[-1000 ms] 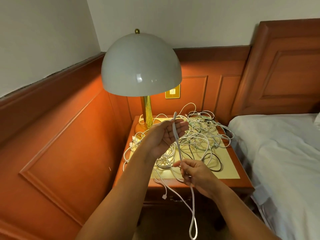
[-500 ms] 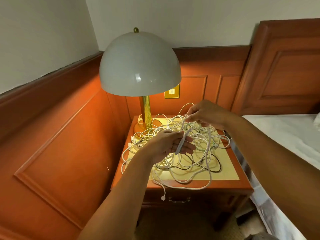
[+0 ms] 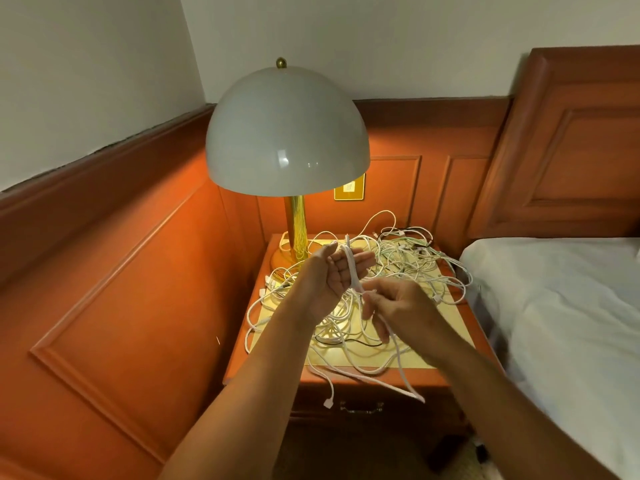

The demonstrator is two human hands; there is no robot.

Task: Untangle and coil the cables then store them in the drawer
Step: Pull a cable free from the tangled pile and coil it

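White cable [image 3: 352, 271] is being wound into a coil over the wooden desk [image 3: 446, 374]. The left hand [image 3: 337, 271] is turned palm-up above the desk, its fingers [image 3: 362, 259] loosely extended, with several laps of the cable lying across the palm and standing up past the fingertips. The right hand [image 3: 391, 306] is just beside and below it, pinching the same cable between thumb and fingers, and the free length is running down from that pinch, drooping over the desk's front edge and doubling back in a hanging loop [image 3: 412, 393].

Behind both hands the tangled pile of cables [image 3: 408, 268] is covering most of the desk's brass-coloured top, mostly white strands with a few dark ones mixed in, spreading from the base of the lamp [image 3: 287, 133] toward the bed [image 3: 554, 306]. One connector end [image 3: 328, 404] is dangling over the front, beside the drawer handle [image 3: 362, 407]; the drawer looks closed.

By my reading, the step in hand is coiling a first freed cable, so the task is at an early stage. The next move is calling for the right hand to carry another lap up onto the left palm, keeping light tension, while watching that the trailing loop is not snagging on the pile or the desk edge.
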